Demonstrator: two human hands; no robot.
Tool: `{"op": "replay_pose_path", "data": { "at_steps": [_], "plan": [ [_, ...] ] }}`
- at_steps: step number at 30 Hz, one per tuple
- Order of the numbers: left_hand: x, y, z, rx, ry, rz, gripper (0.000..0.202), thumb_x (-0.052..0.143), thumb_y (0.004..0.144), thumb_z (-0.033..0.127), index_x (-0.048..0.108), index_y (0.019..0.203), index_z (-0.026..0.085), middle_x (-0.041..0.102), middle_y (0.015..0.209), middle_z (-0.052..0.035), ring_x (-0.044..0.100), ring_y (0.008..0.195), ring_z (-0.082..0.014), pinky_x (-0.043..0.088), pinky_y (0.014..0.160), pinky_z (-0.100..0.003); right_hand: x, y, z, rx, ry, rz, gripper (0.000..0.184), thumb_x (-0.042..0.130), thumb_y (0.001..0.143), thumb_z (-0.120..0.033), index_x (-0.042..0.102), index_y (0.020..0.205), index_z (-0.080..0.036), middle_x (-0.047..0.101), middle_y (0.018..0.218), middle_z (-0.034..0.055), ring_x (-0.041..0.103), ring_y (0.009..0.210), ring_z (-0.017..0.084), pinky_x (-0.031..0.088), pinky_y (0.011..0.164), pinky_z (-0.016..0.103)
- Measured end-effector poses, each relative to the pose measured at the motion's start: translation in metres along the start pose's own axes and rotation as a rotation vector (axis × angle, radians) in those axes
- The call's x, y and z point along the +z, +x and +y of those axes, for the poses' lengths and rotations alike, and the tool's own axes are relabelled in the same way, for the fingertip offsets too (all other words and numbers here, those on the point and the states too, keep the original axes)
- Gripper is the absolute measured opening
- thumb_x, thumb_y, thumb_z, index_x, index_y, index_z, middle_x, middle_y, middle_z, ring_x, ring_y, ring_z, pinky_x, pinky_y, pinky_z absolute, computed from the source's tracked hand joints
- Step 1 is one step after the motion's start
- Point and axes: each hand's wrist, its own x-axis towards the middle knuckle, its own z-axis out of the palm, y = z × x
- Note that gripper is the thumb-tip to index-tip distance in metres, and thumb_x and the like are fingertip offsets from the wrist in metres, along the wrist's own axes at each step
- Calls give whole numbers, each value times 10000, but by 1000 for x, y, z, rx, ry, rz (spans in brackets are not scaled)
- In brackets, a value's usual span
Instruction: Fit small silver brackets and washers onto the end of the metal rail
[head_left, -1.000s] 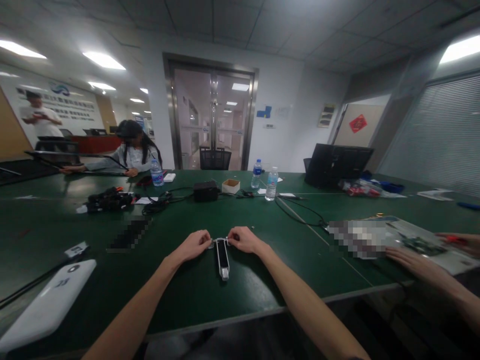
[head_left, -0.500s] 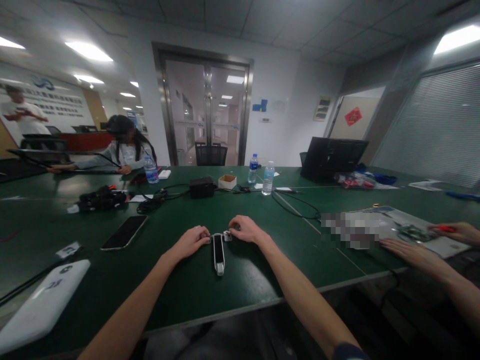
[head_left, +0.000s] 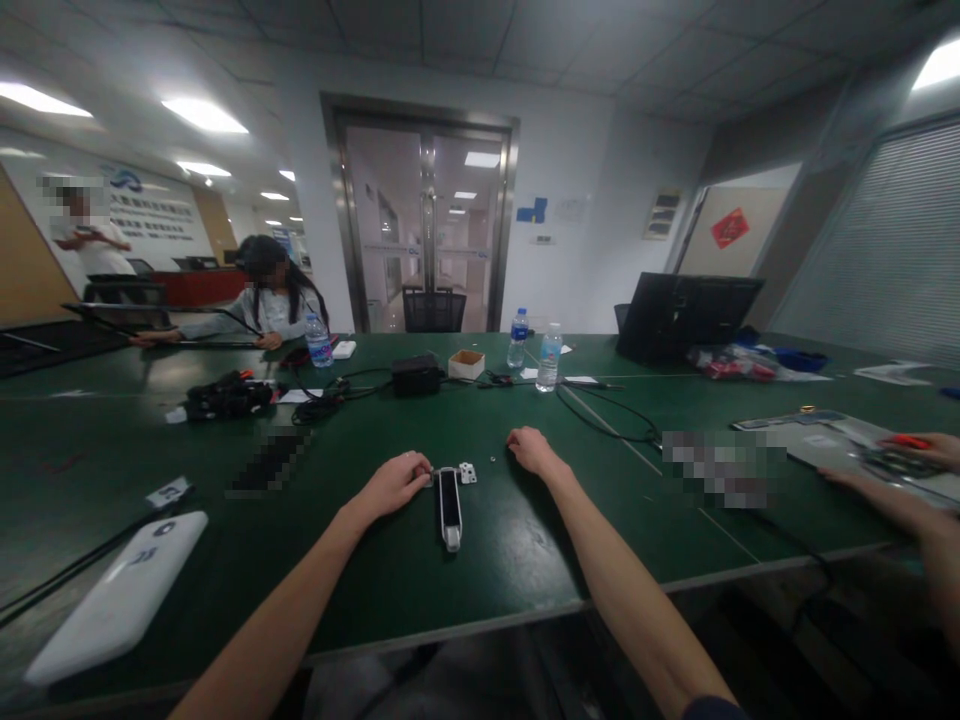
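Observation:
A slim device (head_left: pixel 450 510) with a dark strip inside a pale frame lies lengthwise on the green table, pointing towards me. At its far end a small metal bracket with holes (head_left: pixel 468 473) sticks out to the right. My left hand (head_left: pixel 397 482) is closed, thumb and fingertips pinching the device's left far corner. My right hand (head_left: pixel 534 450) rests on the table further right, apart from the device. Its fingers are curled downward, and what they hold, if anything, is hidden. A tiny ring-shaped piece (head_left: pixel 493 459) lies between the bracket and my right hand.
Left of me are a white phone-shaped case (head_left: pixel 120 600) and a cable with a tag. Ahead stand a black box (head_left: pixel 416 374), a small open carton (head_left: pixel 466 366) and bottles (head_left: pixel 548 360). At right, a co-worker's hand (head_left: pixel 937 455) holds a red tool over a panel (head_left: pixel 817 440).
My right hand has left the bracket and moved right, uncovering the bracket and the tiny ring. My left hand stays at the device. The whole view has shifted slightly.

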Motion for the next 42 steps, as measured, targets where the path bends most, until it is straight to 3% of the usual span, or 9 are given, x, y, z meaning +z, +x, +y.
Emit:
{"op": "replay_pose_path", "data": {
  "at_steps": [7, 15, 20, 27, 34, 42],
  "plan": [
    [0, -1, 3, -34, 23, 17, 157, 521, 884, 286, 628, 927, 180, 617, 857, -40, 584, 745, -197, 436, 655, -291, -5, -9, -26, -228, 138, -7, 178, 537, 913, -191, 683, 1014, -182, 700, 957, 56, 634, 878, 166, 444, 775, 245],
    [2, -1, 2, -49, 41, 33, 144, 519, 877, 285, 617, 909, 185, 616, 846, -34, 582, 746, -195, 428, 651, -285, -9, -24, -59, -437, 238, -52, 244, 504, 892, -108, 723, 968, -185, 701, 987, 64, 627, 924, 174, 447, 855, 276],
    [2, -1, 2, -42, 51, 34, 131, 526, 872, 271, 616, 917, 186, 610, 844, -33, 578, 756, -195, 426, 667, -287, -8, -27, -66, -425, 303, -81, 176, 591, 871, -178, 700, 1009, -183, 702, 924, 49, 637, 822, 155, 473, 751, 253],
    [1, -1, 4, -48, 58, 28, 139, 517, 874, 277, 613, 914, 184, 607, 840, -35, 576, 749, -197, 418, 644, -285, -3, -29, -72, -383, 366, -97, 87, 679, 806, -178, 703, 890, -176, 682, 786, 0, 612, 711, 121, 448, 663, 216],
    [2, -1, 3, -48, 56, 26, 144, 508, 878, 280, 610, 913, 186, 605, 840, -36, 574, 751, -199, 426, 660, -297, 0, -29, -71, -371, 365, -78, 81, 683, 808, -182, 703, 887, -179, 668, 789, -7, 592, 710, 119, 434, 651, 214],
    [4, -1, 1, -52, 46, 26, 139, 510, 880, 281, 607, 916, 187, 609, 852, -36, 576, 753, -195, 428, 664, -290, 0, -27, -69, -421, 314, -56, 92, 648, 851, -188, 732, 889, -193, 676, 860, 27, 599, 784, 142, 439, 742, 247]
  ]
}}
